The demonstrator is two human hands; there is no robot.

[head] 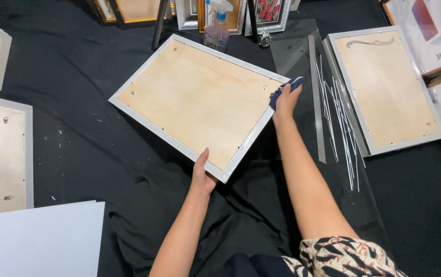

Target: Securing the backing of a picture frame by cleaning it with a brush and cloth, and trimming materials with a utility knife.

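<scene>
Two hands on a face-down frame

Two bare hands hold one rectangular picture frame (200,102), pale grey moulding around a light plywood back, turned back-side up and tilted above the black cloth (77,128) that covers the work surface.

From the head camera: the left hand (202,177) clasps the frame's near long edge close to its lower corner, thumb lying on the grey moulding, the other fingers hidden under it. The right hand (284,100) closes on the far right corner and grips a small blue cloth (282,92) pressed against that corner; fingers are curled tight around cloth and edge together.

Just right of the right-hand grip lies a clear glass sheet (302,56), with a long grey strip (317,102) and a scatter of thin white slats (341,123) on it. Beyond those, further right, a second grey frame with wooden back (384,87) rests face down. Above the held frame, past its top edge, stands a clear spray bottle (217,28). Well left of the left-hand grip lie two more face-down frames (0,154), and below those a white board (36,241). A patterned sleeve (338,256) shows at the right arm.
</scene>
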